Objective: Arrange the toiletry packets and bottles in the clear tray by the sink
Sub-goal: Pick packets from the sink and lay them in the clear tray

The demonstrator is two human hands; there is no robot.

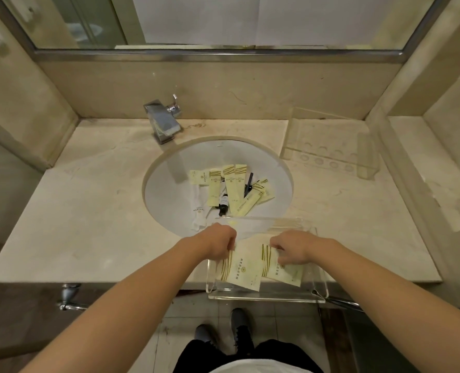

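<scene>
A clear tray (266, 296) sits at the counter's front edge, partly overhanging it. Inside lie two pale yellow packets with gold stripes. My left hand (219, 242) pinches the top edge of the left packet (243, 270). My right hand (291, 249) presses on the right packet (285, 273). Several more yellow packets (233, 188) lie jumbled in the white sink (169, 200), together with a small dark bottle (223, 203), a black comb (249, 184) and a white packet (199, 208).
A chrome faucet (163, 121) stands behind the sink. A second clear holder (331, 154) with round slots stands at the back right of the marble counter (88, 224). A mirror (223, 20) hangs above. My shoes show on the tiled floor below.
</scene>
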